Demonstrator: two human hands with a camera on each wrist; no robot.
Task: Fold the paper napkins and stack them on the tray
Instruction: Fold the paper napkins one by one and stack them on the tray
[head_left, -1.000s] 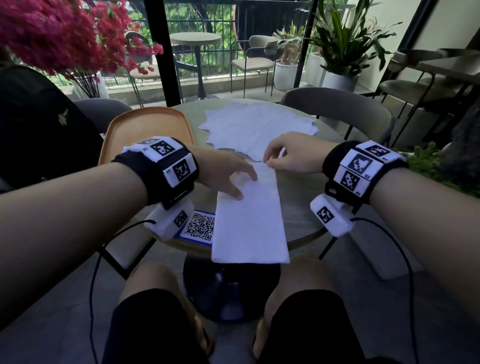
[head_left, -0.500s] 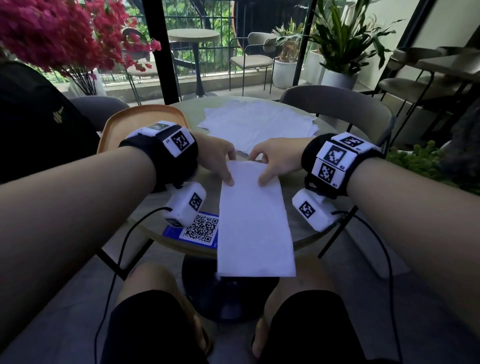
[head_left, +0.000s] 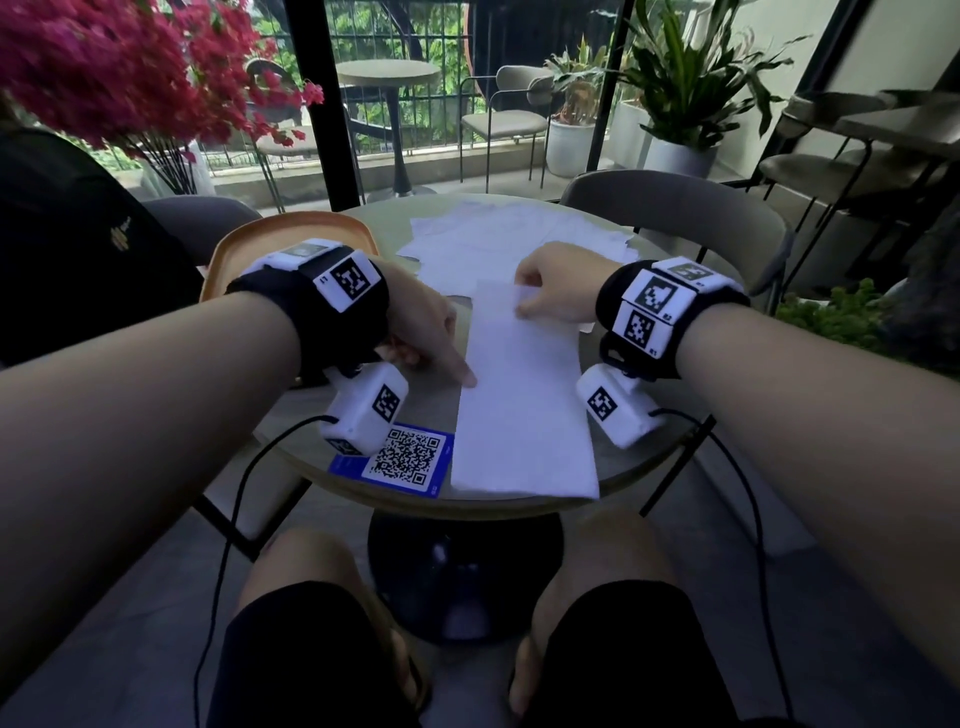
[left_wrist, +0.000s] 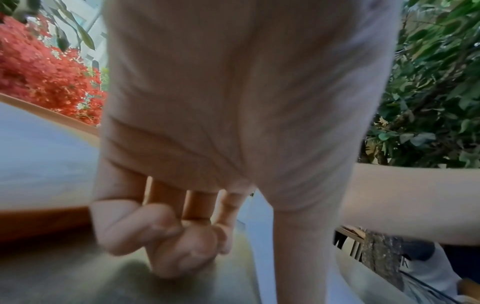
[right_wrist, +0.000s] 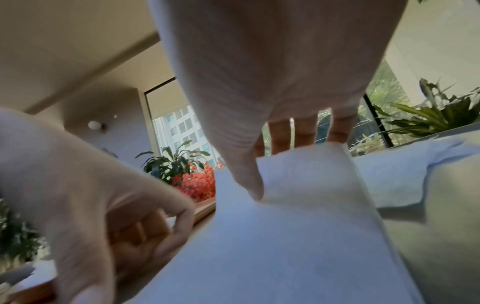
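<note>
A long folded white napkin (head_left: 524, 415) lies lengthwise on the round table (head_left: 618, 467), its near end at the table's front edge. My right hand (head_left: 540, 299) pinches the napkin's far end between thumb and fingers and holds it raised off the table; the right wrist view shows that end (right_wrist: 298, 164) bent upward. My left hand (head_left: 431, 338) sits beside the napkin's left edge with its fingers (left_wrist: 168, 236) curled on nothing. One straight digit touches that edge about halfway along. The orange tray (head_left: 270, 239) stands at the far left with nothing visible on it.
A loose pile of unfolded napkins (head_left: 519, 234) covers the table's far side, behind my right hand. A blue QR card (head_left: 410, 460) lies at the front edge, left of the napkin. Grey chairs (head_left: 675, 208) and potted plants ring the table.
My right hand has gone from resting on the napkin's far end to pinching and raising it. My left hand has slid back along the left edge and curled. The napkin now sits further onto the table.
</note>
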